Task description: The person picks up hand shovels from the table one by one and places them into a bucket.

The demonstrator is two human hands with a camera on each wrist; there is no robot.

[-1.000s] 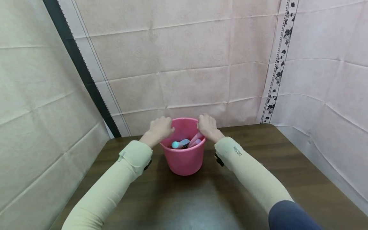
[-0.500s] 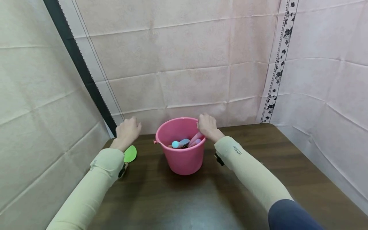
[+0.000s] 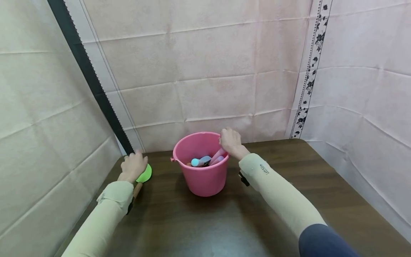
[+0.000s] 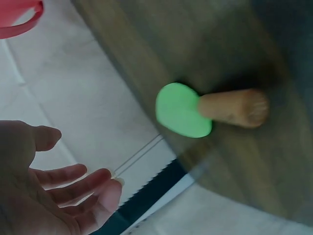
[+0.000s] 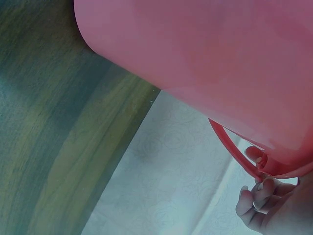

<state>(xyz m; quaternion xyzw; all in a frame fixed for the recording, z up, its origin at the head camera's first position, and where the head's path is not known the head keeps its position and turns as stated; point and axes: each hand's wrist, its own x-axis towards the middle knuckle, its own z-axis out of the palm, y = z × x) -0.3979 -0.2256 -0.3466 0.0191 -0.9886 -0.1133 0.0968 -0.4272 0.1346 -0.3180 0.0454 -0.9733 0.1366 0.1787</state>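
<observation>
My left hand (image 3: 132,167) is above the table's far left, fingers loosely bent and holding nothing. Beside it lies a spatula-like utensil with a green rounded head (image 3: 146,174) and a thick wooden handle (image 4: 232,106); in the left wrist view the fingers are apart from it. A pink plastic bucket (image 3: 205,180) stands upright on the table. My right hand (image 3: 231,141) grips its right side at the rim, with thumb and fingers around the spot where the red handle strap (image 5: 234,152) joins. Inside the bucket lie items with light blue (image 3: 195,162), pink and lilac ends, partly hidden by the rim.
The dark wooden table (image 3: 199,228) ends just behind the bucket. Pale cloth (image 3: 212,71) hangs at the back and both sides, with a black strip (image 3: 93,82) at the left. A peg (image 3: 173,159) juts from the bucket's left rim.
My left hand has left the bucket's left rim, moved left and come down beside the green-headed utensil, which now shows. My right hand and the bucket stay in place.
</observation>
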